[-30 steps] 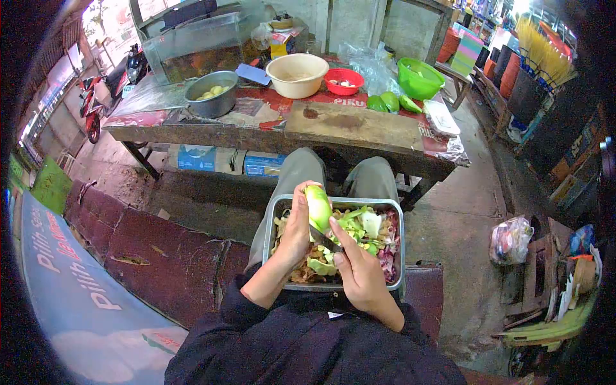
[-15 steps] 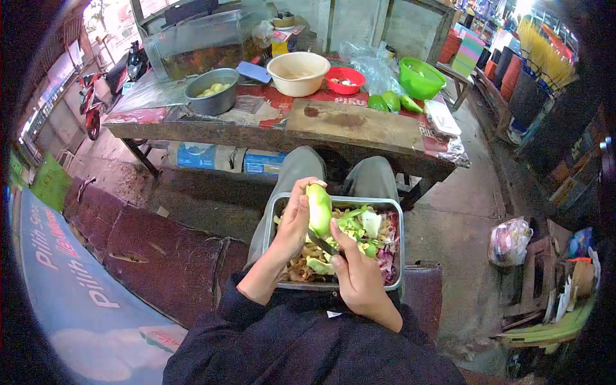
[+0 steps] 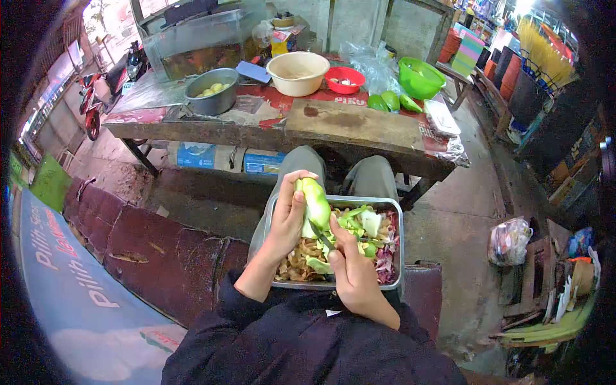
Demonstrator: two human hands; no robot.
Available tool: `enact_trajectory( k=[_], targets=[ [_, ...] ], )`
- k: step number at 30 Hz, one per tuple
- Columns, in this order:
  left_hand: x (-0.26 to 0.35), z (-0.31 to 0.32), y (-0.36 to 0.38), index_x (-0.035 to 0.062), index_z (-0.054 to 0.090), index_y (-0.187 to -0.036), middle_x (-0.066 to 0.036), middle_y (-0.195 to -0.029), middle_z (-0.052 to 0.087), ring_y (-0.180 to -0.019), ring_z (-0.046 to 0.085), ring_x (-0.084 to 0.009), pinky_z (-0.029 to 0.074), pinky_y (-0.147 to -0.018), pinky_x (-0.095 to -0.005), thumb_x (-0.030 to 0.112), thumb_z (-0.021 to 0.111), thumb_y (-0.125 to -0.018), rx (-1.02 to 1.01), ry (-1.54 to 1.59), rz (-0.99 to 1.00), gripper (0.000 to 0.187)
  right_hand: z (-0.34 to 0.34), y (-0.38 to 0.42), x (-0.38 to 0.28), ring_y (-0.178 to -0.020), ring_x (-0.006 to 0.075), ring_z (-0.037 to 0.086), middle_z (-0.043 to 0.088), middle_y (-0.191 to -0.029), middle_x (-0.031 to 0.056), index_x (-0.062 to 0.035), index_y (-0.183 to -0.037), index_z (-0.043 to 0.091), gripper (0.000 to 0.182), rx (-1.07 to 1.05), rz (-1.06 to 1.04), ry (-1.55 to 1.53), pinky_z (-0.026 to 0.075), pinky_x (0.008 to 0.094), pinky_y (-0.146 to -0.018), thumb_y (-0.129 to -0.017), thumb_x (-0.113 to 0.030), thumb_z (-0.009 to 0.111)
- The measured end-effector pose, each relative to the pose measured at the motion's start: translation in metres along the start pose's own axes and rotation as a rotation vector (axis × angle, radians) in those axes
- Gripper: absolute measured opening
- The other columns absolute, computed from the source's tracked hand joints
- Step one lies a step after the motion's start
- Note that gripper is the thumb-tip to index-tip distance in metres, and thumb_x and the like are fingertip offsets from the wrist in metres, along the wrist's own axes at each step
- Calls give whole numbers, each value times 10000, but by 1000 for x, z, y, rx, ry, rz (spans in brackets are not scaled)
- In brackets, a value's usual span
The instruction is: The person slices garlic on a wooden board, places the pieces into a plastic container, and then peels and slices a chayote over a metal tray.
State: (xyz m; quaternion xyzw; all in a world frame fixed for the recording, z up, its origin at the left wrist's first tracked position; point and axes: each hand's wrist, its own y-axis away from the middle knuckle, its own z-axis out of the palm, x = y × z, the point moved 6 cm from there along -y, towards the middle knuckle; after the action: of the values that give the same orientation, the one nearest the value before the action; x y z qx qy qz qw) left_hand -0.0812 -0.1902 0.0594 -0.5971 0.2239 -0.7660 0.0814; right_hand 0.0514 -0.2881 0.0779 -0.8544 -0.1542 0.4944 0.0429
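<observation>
My left hand [image 3: 285,223] wraps round a pale green chayote [image 3: 315,200], partly peeled, and holds it tilted over the tray. My right hand [image 3: 354,277] is closed on a small knife [image 3: 323,237], its dark blade at the lower end of the chayote. Beneath both hands, a metal tray [image 3: 401,247] rests on my lap. Brown and green peelings [image 3: 301,262] fill it, with purplish onion skins [image 3: 385,264] along its right side. The knife's handle is mostly hidden in my fingers.
Ahead stands a low wooden table [image 3: 359,131]. On it are a grey pot [image 3: 212,96], a cream basin [image 3: 298,74], a red bowl [image 3: 344,80], a green basin [image 3: 421,78] and several green chayotes [image 3: 390,101]. A stuffed plastic bag [image 3: 510,242] lies at right.
The chayote has tilted and shifted slightly left in my left hand. The knife blade now shows more clearly below it, angled up and left.
</observation>
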Motion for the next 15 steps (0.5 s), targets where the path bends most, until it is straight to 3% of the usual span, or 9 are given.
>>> enact_trajectory(
  k=[1,5,7,8,9,11,12,15],
  targets=[
    [-4,3,1,60,446,-1296,-30,-1088,513,-954,510,-91,438,-849,-240,371,354,-1082,7,74,-52,389,-1,0,-5,-809,197,571,576,-946,118,-84,-1514,323,490,53,-68,84,480,328,-833,-1037,-105,433],
    [-18,15,3,83,451,-1299,-20,-1058,517,-926,515,-81,450,-823,-235,407,328,-1081,-30,331,-175,410,-4,-6,-7,-731,148,532,554,-868,79,-95,-1513,311,465,197,-309,200,475,288,-724,-1055,-110,388],
    [-25,10,6,105,444,-1303,-18,-1045,522,-889,532,-73,470,-778,-226,430,324,-1076,42,251,-239,414,0,-9,11,-635,122,487,557,-813,71,-99,-1534,251,475,-97,15,-355,421,235,-597,-1069,-127,347],
    [-24,9,5,105,444,-1303,-18,-1045,522,-889,532,-73,470,-778,-226,430,324,-1076,44,251,-238,414,-3,-8,9,-584,110,469,558,-775,84,-74,-1393,349,325,-83,103,-481,385,218,-530,-1084,-169,320],
    [-21,9,6,116,442,-1301,-35,-1006,548,-856,556,-87,484,-754,-231,455,319,-1069,68,223,-273,429,-4,-7,11,-584,110,469,558,-775,84,-74,-1393,349,325,-86,102,-481,385,218,-530,-1084,-169,320],
    [-16,9,7,127,439,-1299,-52,-967,575,-823,579,-100,498,-730,-236,480,313,-1061,91,195,-311,444,-4,-2,21,-557,103,458,539,-742,84,-74,-1109,389,165,-94,189,-710,393,220,-513,-1093,-221,315],
    [-14,9,7,130,440,-1299,-51,-963,578,-799,581,-100,500,-697,-231,482,313,-1060,108,171,-318,444,-5,-4,18,-546,98,460,531,-719,85,-103,-942,315,221,-109,189,-633,395,217,-508,-1096,-260,307],
    [-21,8,4,132,443,-1297,-50,-955,583,-767,582,-97,500,-648,-219,487,311,-1059,124,158,-262,448,-2,-6,21,-521,104,457,524,-696,78,-87,-969,335,222,-152,158,-577,394,220,-488,-1096,-265,301]
  ],
)
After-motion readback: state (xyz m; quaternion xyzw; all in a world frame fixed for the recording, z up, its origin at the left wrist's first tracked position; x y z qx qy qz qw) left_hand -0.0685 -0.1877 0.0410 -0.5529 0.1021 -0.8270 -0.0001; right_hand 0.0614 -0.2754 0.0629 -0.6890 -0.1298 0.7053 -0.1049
